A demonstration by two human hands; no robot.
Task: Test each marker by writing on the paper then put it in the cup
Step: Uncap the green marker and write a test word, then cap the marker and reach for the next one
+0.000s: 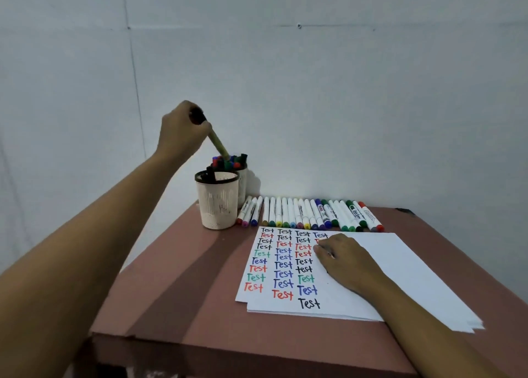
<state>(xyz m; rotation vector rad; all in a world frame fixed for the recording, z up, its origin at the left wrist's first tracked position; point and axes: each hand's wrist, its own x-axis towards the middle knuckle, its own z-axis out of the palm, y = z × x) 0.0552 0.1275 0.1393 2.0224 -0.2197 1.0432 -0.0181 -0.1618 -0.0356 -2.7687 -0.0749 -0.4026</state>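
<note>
The paper (414, 269), a small stack of white sheets, lies on the brown table (177, 292) and serves as the reference; its left half carries four columns of the word "Test" in black, red, blue and green ink; its right half is blank.

The right hand (343, 260) rests palm down on the paper, just right of the written columns; its fingers are relaxed and slightly bent, with the fingertips touching the sheet at the top of the fourth column.

The left hand (183, 129) is raised well above and beyond the paper's far-left corner; its fingers are curled round the dark upper end of the marker (218, 143); the marker slants down and to the right, and its lower end sits among the caps in the rear cup (243, 186).

The rear cup stands beyond the paper's far-left corner and is packed with upright markers; the front cup (217, 206), a pale mesh cup with a dark rim, stands just in front of it, nearer that corner, and holds a few dark markers.

The row of markers (308, 214) lies side by side along the paper's far edge, coloured caps pointing toward the paper; a pale wall (314, 91) rises behind.
</note>
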